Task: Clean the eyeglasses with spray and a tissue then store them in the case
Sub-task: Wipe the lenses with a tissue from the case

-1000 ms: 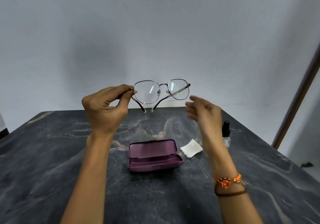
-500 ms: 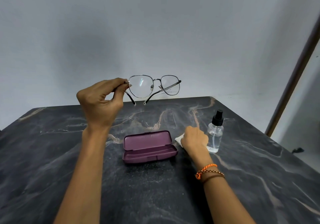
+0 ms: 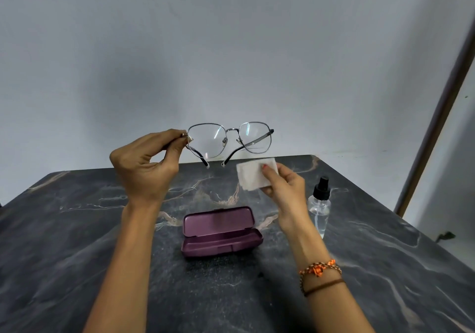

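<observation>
1. The eyeglasses (image 3: 229,140), light, thin-framed and probably fragile, are held aloft above the table (image 3: 77,230), pinched at one hinge by the left hand (image 3: 145,164).
2. A soft tissue (image 3: 253,174) is gripped in the right hand (image 3: 284,186), just below them.
3. The open case (image 3: 221,232) lies beneath, the spray bottle (image 3: 320,204) beside it.

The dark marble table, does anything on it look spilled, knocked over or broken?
Nothing stands out. The clear spray bottle with the black nozzle stands upright on the dark marble table, the purple hard glasses case lies open, and no liquid shows. The metal-framed eyeglasses and white tissue are held above.
</observation>
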A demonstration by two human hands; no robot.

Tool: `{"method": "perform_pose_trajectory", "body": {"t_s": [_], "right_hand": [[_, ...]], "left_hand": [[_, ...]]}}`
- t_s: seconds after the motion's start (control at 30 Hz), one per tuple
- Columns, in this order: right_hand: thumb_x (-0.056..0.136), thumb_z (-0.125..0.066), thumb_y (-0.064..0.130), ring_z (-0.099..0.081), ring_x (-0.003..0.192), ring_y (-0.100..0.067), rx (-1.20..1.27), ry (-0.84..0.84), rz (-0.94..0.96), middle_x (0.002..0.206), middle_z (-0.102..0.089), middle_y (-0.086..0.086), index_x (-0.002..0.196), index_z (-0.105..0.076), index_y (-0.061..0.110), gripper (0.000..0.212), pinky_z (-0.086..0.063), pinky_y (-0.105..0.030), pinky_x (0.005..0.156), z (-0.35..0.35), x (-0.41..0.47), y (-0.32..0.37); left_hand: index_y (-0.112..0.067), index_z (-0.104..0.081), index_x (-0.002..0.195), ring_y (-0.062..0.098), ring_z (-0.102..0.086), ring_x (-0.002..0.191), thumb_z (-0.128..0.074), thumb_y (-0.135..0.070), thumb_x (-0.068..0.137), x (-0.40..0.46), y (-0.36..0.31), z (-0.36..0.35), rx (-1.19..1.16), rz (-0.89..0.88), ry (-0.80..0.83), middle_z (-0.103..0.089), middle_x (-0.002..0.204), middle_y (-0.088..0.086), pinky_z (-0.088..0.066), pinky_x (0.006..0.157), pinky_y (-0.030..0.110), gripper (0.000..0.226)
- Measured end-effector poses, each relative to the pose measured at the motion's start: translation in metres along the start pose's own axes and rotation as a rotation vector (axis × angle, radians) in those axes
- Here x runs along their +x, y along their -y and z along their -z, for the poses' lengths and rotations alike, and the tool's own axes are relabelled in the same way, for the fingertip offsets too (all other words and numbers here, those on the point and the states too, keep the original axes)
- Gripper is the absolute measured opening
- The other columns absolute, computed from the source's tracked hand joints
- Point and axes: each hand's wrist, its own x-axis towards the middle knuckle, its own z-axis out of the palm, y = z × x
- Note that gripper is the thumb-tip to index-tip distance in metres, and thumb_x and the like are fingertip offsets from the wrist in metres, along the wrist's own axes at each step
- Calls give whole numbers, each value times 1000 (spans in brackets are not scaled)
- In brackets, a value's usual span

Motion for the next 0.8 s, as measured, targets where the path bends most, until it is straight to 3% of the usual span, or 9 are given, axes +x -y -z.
{"method": "perform_pose_trajectory", "body": {"t_s": [0.07, 0.17, 0.23, 0.33, 0.4, 0.53, 0.8], "right_hand": [[85, -59, 8, -66, 67, -6, 200, 101, -80, 69, -72, 5, 78, -67, 17, 14, -54, -17, 55, -8, -6, 14], [85, -57, 4, -68, 62, -5, 389, 200, -144, 66, -73, 4, 77, -68, 12, 16, -54, -17, 54, -17, -14, 29], [86, -49, -2, -69, 66, -9, 476, 236, -177, 70, -73, 0, 70, -71, 9, 30, -57, -20, 57, -20, -18, 38], [83, -36, -6, -64, 94, -23, 690, 265, -287, 98, -67, -14, 83, -62, -3, 27, -57, -28, 70, -19, -19, 46], [77, -42, -2, -58, 108, -29, 795, 278, -340, 111, -60, -19, 96, -55, -3, 23, -54, -33, 76, -17, -21, 49], [65, -61, 9, -65, 90, -24, 733, 314, -288, 90, -69, -14, 91, -61, -1, 28, -56, -32, 73, -19, -27, 51], [62, -61, 6, -72, 71, -12, 569, 341, -162, 75, -75, -5, 87, -65, 3, 25, -57, -23, 57, -29, -28, 43]], "left_hand": [[10, -69, 80, -16, -58, 79, -72, -2, 75, 0, 1, 0, -16, -13, 13, -63, 86, 9, -46, 70, 6, 13], [10, -69, 79, -11, -59, 78, -73, 0, 73, -1, 0, -1, -21, -29, 19, -62, 85, 9, -45, 71, 5, 12], [11, -69, 77, -3, -60, 74, -72, 1, 73, -1, -1, -1, -22, -33, 19, -62, 84, 9, -45, 70, 6, 11], [10, -69, 77, 3, -59, 73, -73, 1, 73, 0, -1, 2, -9, -56, 22, -62, 85, 9, -46, 70, 7, 11], [9, -70, 78, -1, -59, 76, -72, 1, 74, 0, 1, 3, -6, -68, 28, -62, 85, 8, -46, 70, 7, 10], [9, -70, 77, 6, -60, 70, -72, -3, 75, 1, 0, 4, 11, -73, 37, -62, 85, 8, -47, 71, 8, 13], [9, -70, 78, 11, -63, 67, -70, -4, 76, 3, -1, 7, 26, -64, 25, -65, 82, 12, -47, 71, 9, 14]]}}
